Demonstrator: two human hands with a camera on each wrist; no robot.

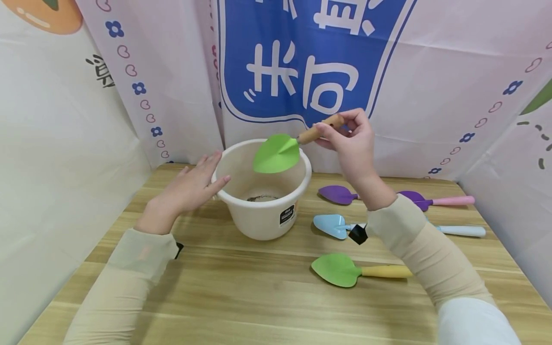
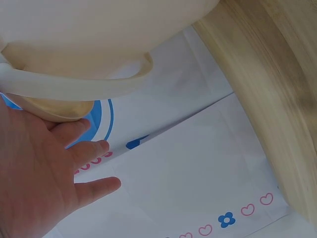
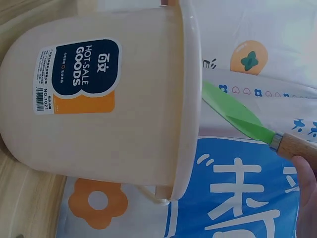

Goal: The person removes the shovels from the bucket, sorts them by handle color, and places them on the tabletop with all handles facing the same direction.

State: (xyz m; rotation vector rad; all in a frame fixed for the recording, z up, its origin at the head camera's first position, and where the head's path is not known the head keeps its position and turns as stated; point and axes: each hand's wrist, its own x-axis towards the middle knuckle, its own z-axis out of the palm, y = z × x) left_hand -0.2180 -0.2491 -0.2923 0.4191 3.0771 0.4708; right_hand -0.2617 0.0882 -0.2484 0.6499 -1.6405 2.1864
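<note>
A cream-white plastic bucket (image 1: 254,223) stands upright on the wooden table. My left hand (image 1: 191,187) rests at its left rim with the fingers spread; in the left wrist view the same hand (image 2: 44,173) lies beside the bucket's handle (image 2: 74,85). Pinched by the wooden handle, a green garden trowel (image 1: 277,154) hangs over the bucket's mouth, and my right hand (image 1: 353,143) holds it. The right wrist view shows the trowel blade (image 3: 235,114) tilted just past the rim. Some dark bits (image 1: 263,197) lie at the bottom of the bucket.
Right of the bucket lie a purple trowel (image 1: 338,194), a pink-handled purple one (image 1: 416,200), a light blue one (image 1: 331,226) and a green one (image 1: 338,270) with a yellow handle. My right forearm partly covers them. A printed curtain (image 1: 185,72) hangs behind the table.
</note>
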